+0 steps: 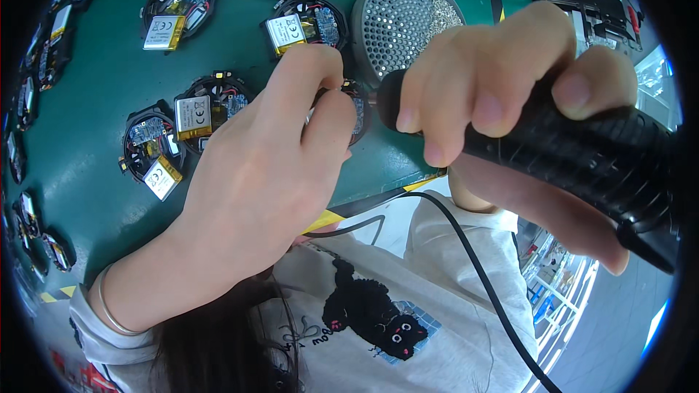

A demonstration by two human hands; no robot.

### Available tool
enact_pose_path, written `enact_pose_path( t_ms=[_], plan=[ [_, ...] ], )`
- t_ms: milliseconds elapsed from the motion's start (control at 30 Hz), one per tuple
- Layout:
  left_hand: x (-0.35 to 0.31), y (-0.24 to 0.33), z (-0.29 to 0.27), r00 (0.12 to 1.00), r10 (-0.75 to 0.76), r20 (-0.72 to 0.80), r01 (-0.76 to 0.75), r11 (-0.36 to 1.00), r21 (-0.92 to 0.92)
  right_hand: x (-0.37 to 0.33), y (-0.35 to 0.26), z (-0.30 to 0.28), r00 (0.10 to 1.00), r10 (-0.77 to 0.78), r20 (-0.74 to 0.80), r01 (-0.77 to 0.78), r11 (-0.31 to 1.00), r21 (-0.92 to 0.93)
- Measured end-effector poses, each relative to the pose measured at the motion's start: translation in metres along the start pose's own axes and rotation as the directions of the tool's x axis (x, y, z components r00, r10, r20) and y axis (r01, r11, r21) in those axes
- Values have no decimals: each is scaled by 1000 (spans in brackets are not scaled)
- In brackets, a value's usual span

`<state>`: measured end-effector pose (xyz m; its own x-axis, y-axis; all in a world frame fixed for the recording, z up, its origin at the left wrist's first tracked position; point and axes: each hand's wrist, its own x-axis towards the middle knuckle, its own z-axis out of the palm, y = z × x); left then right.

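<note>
My right hand (pixel 502 73) is wrapped round a black corded electric screwdriver (pixel 582 156). Its bit end points left, at a round electronic assembly (pixel 359 118) with a dark rim and blue circuit board. My left hand (pixel 255 160) is closed at that assembly, thumb and index finger bent together beside the bit. Most of the assembly is hidden under the left fingers, and where exactly the bit touches cannot be seen. Just left of my left hand lie two similar round assemblies, one with a silver battery pack (pixel 193 116), the other with a battery pack (pixel 162 177) hanging over its rim.
A round grey perforated tray (pixel 386 29) holds many small screws on its right side. More round assemblies (pixel 182 4) lie on the green mat (pixel 109 65), with a row along the far left. Yellow-black tape (pixel 364 206) marks the table edge. A black cable (pixel 466 240) hangs across my lap.
</note>
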<state>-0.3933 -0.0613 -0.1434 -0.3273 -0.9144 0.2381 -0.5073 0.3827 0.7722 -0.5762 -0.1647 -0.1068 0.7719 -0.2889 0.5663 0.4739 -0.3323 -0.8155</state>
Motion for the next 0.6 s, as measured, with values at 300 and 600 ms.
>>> enact_pose_path(
  t_ms=[300, 600],
  plan=[
    [0, 2, 0, 999, 50, -15, -49, 999, 21, -4, 2, 0, 997, -43, -61, 45, 998, 47],
    [27, -14, -41, 983, 125, -137, -82, 955, 286, -31, -7, -63, 954, -182, -237, 161, 981, -105]
  ],
)
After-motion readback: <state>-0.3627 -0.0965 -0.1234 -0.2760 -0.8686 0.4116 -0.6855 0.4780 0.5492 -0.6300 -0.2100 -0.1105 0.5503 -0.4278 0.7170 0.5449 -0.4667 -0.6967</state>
